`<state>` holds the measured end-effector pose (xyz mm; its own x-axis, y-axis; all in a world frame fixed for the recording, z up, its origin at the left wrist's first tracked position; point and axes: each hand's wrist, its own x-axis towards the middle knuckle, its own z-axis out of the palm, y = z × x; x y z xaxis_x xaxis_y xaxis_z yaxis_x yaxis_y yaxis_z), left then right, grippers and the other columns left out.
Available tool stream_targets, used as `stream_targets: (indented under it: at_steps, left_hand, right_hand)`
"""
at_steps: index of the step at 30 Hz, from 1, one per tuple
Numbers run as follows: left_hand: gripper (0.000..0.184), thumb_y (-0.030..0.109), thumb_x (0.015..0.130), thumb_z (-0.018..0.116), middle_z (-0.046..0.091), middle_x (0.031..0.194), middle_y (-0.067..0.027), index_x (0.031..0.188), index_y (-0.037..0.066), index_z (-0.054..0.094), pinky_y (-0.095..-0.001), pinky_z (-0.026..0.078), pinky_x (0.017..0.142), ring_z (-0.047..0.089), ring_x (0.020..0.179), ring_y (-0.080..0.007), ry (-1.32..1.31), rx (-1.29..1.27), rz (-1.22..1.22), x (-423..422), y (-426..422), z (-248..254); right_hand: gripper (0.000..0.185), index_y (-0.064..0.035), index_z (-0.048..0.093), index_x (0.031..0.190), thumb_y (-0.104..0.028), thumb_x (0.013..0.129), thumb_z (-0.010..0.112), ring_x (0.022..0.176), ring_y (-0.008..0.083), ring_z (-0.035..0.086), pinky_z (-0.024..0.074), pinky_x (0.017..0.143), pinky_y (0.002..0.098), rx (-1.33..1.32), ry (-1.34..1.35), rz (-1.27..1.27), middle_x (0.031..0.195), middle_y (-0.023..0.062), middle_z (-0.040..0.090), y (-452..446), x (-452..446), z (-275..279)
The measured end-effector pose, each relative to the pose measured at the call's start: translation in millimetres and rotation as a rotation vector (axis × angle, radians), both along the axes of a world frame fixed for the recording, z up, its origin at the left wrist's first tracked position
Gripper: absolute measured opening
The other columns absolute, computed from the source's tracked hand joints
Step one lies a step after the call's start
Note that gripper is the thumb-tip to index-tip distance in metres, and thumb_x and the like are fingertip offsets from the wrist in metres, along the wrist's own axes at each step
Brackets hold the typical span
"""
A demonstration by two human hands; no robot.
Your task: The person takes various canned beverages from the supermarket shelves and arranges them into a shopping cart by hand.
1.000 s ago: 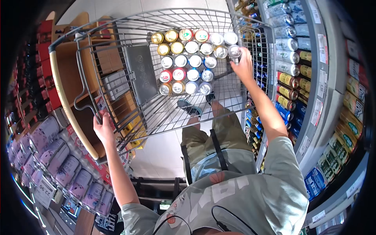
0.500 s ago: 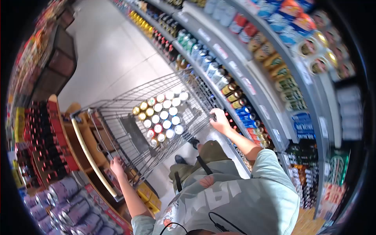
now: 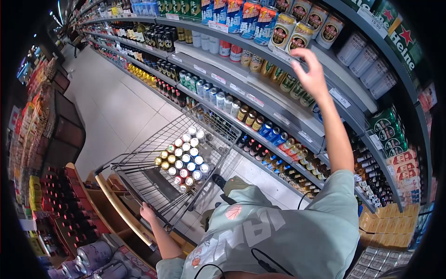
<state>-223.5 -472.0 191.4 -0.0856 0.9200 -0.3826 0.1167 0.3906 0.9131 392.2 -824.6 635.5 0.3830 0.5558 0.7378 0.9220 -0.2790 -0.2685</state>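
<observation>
My left hand [image 3: 147, 213] is closed on the near side rail of the metal shopping cart [image 3: 134, 160]. Standing in the cart are several rows of drink cans [image 3: 184, 151] with white, gold and red tops, grouped toward its middle. My right hand [image 3: 310, 70] is raised at the upper shelf, thumb and fingers apart and holding nothing. Just beyond its fingertips are cream-and-black cans [image 3: 299, 36] along the shelf front. Whether the fingers touch a can or the shelf edge, I cannot tell.
Shelves of cans and bottles [image 3: 251, 118] curve along the right. Boxed Heineken packs [image 3: 403, 44] stand at the upper right. A wooden display with dark bottles [image 3: 69, 204] and purple cans [image 3: 95, 255] is at lower left. The tiled aisle floor [image 3: 116, 100] runs beyond the cart.
My right hand has left the cart's side and risen to the upper shelf, its fingers opening. My left hand stays on the cart. The view has turned toward the shelves.
</observation>
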Motion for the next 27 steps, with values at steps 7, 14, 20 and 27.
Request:
stream_targets:
  at_steps: [7, 14, 20, 27]
  left_hand:
    - [0.028, 0.023, 0.098, 0.05, 0.05, 0.058, -0.0036, 0.076, 0.006, 0.047, -0.0278, 0.036, 0.041, 0.047, 0.046, -0.0137, 0.056, 0.017, 0.027, 7, -6, 12]
    - [0.021, 0.02, 0.095, 0.052, 0.053, 0.065, -0.0014, 0.081, 0.005, 0.053, -0.0254, 0.036, 0.042, 0.048, 0.051, -0.0096, 0.112, 0.0, 0.005, -5, -2, 2]
    - [0.015, 0.019, 0.091, 0.056, 0.054, 0.067, -0.0003, 0.082, 0.007, 0.056, -0.0229, 0.034, 0.042, 0.048, 0.05, -0.0086, 0.102, -0.011, 0.073, -8, -2, -8]
    - [0.021, 0.027, 0.091, 0.059, 0.053, 0.065, 0.0027, 0.082, 0.008, 0.059, -0.0232, 0.035, 0.046, 0.046, 0.051, -0.0062, 0.128, -0.06, 0.018, -12, -2, -4]
  right_hand:
    - [0.058, -0.0072, 0.053, 0.131, -0.048, 0.091, 0.062, 0.119, 0.0264, 0.057, 0.0436, 0.1, 0.0375, -0.175, -0.157, -0.135, 0.126, 0.0147, 0.06, 39, 119, 100]
    - [0.086, -0.0035, 0.063, 0.123, -0.074, 0.073, 0.064, 0.105, 0.0328, 0.066, 0.0496, 0.091, 0.0404, -0.648, 0.177, -0.423, 0.113, 0.0234, 0.067, 64, 148, 98]
    - [0.071, -0.0005, 0.068, 0.108, -0.064, 0.076, 0.069, 0.085, 0.0223, 0.066, 0.0494, 0.081, 0.0359, -0.471, 0.067, -0.192, 0.09, 0.0138, 0.07, 59, 175, 79]
    - [0.084, 0.0038, 0.068, 0.107, -0.072, 0.069, 0.069, 0.064, 0.0171, 0.062, 0.0494, 0.067, 0.0345, -0.6, 0.048, -0.459, 0.065, 0.0079, 0.061, 56, 196, 85]
